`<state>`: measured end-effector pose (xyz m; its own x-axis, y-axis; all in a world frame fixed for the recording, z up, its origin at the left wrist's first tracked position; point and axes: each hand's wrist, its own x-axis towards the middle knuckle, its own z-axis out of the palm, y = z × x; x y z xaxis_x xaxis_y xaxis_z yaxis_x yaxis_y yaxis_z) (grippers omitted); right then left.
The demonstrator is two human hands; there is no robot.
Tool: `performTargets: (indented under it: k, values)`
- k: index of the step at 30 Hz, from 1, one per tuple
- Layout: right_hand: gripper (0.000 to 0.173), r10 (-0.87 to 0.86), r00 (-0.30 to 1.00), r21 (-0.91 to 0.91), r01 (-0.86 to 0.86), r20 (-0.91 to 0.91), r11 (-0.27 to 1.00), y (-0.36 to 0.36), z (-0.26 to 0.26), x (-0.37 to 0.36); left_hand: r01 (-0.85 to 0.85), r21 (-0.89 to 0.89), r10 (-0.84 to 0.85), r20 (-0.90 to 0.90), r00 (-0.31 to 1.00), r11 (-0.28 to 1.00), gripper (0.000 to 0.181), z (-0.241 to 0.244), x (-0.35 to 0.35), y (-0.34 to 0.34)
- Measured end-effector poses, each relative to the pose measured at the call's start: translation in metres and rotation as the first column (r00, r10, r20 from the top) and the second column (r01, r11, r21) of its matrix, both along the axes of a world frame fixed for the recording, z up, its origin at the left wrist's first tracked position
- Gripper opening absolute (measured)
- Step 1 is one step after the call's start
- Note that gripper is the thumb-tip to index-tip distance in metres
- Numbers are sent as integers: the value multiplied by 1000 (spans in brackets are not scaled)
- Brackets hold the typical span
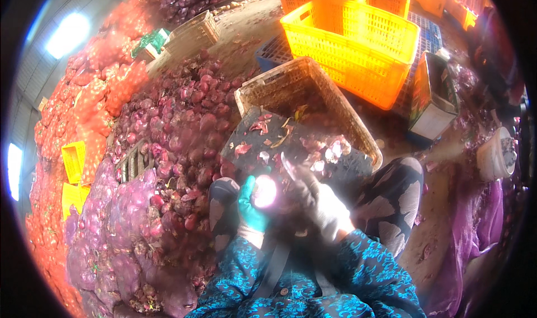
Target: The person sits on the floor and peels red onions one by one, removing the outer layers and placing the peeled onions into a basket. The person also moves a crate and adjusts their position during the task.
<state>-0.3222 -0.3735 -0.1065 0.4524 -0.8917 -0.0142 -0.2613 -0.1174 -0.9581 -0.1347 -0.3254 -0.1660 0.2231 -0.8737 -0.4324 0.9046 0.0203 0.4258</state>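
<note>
My left hand [253, 207], in a teal-coated glove, holds a pale, overexposed onion [264, 191] above my lap. Beside it on the right is my right hand [325, 207] in a white knit glove, closed on a knife [288, 167] whose blade points up and to the left; the handle is hidden. Just beyond both hands, a dark board [260, 139] rests across a dirty plastic crate [348, 112]. Onion skins [242, 149] and pale peeled pieces [334, 150] lie scattered on the board.
Red onions [197, 116] are heaped on the left, with filled mesh sacks [121, 200] beside them. A yellow crate [356, 58] stands ahead. Rightward are a cardboard box [432, 104], a white bucket [491, 156] and a purple mesh sack [461, 242]. A person's dark clothing [495, 53] shows upper right.
</note>
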Motion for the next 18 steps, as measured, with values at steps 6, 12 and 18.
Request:
performTargets:
  k: [6,12,18]
  values:
    - [47,-105,981,206,138,-163,969,-6,-26,-5,302,21,-303,106,947,953,45,40,-19,-18]
    - [50,-75,955,224,143,-287,964,-20,-60,-22,505,-233,-360,467,808,831,42,151,-81,-207]
    - [51,-111,979,332,163,-169,929,-22,-15,3,273,-48,-142,760,634,961,52,202,-60,-230]
